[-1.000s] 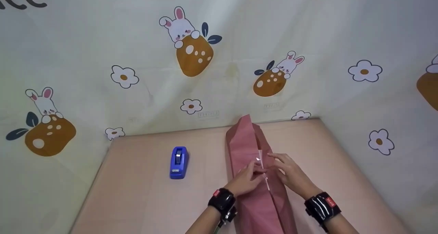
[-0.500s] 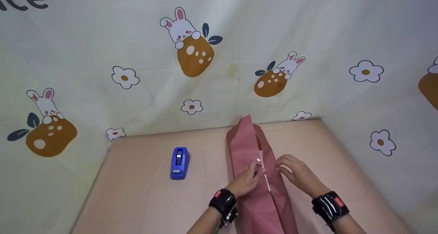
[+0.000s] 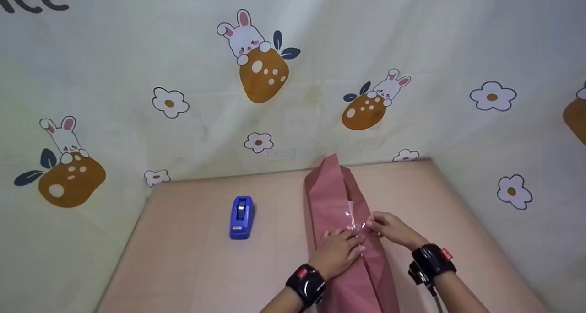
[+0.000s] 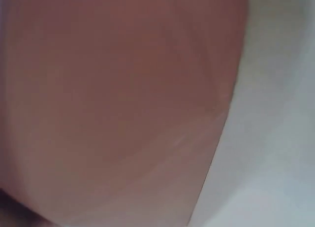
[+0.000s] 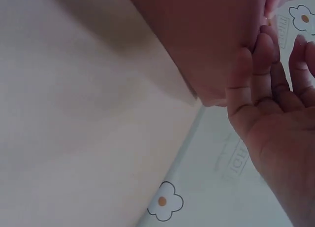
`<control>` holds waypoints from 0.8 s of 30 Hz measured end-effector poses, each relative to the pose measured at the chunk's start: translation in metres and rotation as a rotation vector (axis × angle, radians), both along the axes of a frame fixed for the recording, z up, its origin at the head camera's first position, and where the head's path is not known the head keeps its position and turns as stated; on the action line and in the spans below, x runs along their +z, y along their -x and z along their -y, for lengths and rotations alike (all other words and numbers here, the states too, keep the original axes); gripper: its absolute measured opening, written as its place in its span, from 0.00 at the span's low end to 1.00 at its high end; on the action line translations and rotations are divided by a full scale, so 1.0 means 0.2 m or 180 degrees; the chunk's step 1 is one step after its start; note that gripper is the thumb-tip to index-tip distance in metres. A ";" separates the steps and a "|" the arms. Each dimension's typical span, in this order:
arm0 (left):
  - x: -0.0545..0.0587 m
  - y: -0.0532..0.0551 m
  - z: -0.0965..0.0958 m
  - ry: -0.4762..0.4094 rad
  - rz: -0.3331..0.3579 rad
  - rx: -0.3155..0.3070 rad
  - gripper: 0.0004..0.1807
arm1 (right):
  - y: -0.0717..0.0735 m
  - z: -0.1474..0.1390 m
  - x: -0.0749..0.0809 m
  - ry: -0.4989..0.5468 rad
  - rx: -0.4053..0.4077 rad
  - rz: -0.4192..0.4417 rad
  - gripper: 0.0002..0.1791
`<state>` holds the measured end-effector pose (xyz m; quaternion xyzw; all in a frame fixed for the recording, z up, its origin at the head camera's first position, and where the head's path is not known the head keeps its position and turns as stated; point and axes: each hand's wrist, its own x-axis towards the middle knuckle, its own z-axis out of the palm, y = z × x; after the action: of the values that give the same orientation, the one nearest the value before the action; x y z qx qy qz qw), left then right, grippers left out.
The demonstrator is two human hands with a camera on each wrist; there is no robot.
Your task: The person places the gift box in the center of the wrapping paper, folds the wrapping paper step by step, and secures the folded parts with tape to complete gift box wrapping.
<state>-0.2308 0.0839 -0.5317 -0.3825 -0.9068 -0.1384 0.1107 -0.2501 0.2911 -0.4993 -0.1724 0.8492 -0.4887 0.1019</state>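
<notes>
A long parcel of dusky pink paper (image 3: pixel 328 203) lies lengthwise on the table, its folded edges meeting along a seam. Shiny clear tape (image 3: pixel 350 218) spans part of that seam. My left hand (image 3: pixel 336 252) rests on the paper over the seam, palm down, fingers extended. To its right, my right hand (image 3: pixel 394 228) has its thumb and forefinger together at a glinting bit of tape by the parcel's right side. In the right wrist view, the right hand's (image 5: pixel 268 104) other fingers bend loosely beside the paper (image 5: pixel 211 49). The left hand is out of the left wrist view.
A blue tape dispenser (image 3: pixel 241 218) stands on the table (image 3: pixel 197 240), left of the parcel. A pale curtain (image 3: pixel 311 52) printed with rabbits and flowers borders the table's back and sides. Black camera bands (image 3: pixel 432 260) circle both wrists.
My left hand has gone from pinching at the seam to lying flat on it, slightly nearer me. The right hand moved off rightward, then turned and brought its fingertips to the tape.
</notes>
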 end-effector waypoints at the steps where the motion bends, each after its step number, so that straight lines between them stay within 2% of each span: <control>1: 0.00 -0.01 0.00 0.0059 -0.0093 0.0030 0.23 | 0.01 0.00 0.00 -0.0016 0.0075 0.0023 0.14; 6: -0.03 -0.06 -0.02 0.0341 -0.0312 0.0158 0.27 | 0.07 0.02 0.01 -0.0145 0.0357 0.0125 0.12; 9: -0.03 -0.08 -0.03 0.0400 -0.0342 0.0198 0.28 | 0.09 0.05 0.04 -0.0390 0.0332 0.0113 0.11; 15: -0.03 -0.09 -0.04 0.0389 -0.0252 0.0249 0.29 | 0.12 0.11 0.05 -0.0941 0.0059 -0.0011 0.11; 21: -0.02 -0.10 -0.04 0.0459 -0.0070 0.0270 0.30 | 0.12 0.14 0.04 -0.1174 -0.0156 -0.0168 0.18; 24: -0.02 -0.10 -0.04 0.0507 -0.0092 0.0275 0.31 | 0.12 0.16 0.04 -0.1235 -0.0297 -0.0149 0.20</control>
<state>-0.2109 0.0916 -0.5354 -0.3526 -0.9289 -0.0555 0.0989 -0.2741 0.2596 -0.4914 -0.1213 0.9366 -0.3158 0.0908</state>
